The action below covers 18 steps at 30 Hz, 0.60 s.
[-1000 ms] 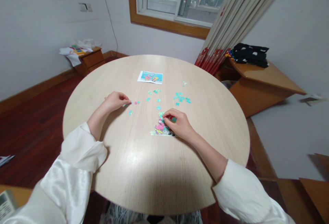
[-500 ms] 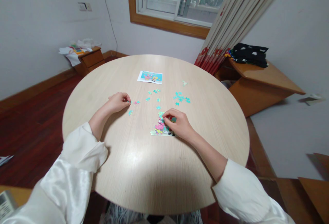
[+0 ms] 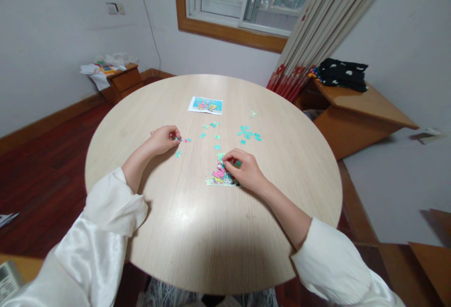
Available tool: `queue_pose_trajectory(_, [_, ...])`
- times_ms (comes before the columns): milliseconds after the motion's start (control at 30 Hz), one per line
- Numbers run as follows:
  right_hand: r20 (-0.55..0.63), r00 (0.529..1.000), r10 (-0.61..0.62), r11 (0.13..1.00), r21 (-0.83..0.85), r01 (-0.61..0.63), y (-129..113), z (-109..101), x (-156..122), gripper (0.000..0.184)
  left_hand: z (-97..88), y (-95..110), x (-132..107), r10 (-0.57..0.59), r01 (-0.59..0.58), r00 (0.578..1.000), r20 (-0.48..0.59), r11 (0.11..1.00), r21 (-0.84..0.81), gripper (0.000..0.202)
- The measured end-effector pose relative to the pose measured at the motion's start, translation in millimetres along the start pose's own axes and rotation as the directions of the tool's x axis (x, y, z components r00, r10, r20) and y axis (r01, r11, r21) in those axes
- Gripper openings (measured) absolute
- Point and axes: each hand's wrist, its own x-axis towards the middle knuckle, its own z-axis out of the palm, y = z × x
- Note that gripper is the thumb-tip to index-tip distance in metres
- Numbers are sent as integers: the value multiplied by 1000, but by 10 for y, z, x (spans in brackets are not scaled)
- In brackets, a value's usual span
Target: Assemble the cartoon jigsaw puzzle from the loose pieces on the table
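While a small puzzle piece (image 3: 179, 139) is pinched in the fingertips of the left hand (image 3: 162, 138), the joined puzzle (image 3: 219, 175) on the table (image 3: 186, 236) is best kept flat beneath the right hand (image 3: 247, 168), whose fingers are curled over it, though whether anything is gripped cannot be told.

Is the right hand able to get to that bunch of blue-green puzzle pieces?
Probably yes: the bunch of blue-green pieces lies just beyond the right hand, with only flat tabletop showing between, though it would have to leave the partly joined puzzle.
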Motion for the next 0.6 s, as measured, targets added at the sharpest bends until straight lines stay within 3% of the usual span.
queue_pose_trajectory(133, [3,1000,-4,1000,6,4,-1,6,0,14,1,7,-4,20,-20,1000,-1,1000,21,10])
queue_pose_trajectory(433, [0,1000,-6,1000,9,6,-15,7,-2,14,22,-10,24,72,-73,997,-19,992,-102,9])
queue_pose_trajectory(600, [1,1000,-23,1000,17,23,-10,11,-3,14,29,17,23,89,-99,995,-48,956,-276,17])
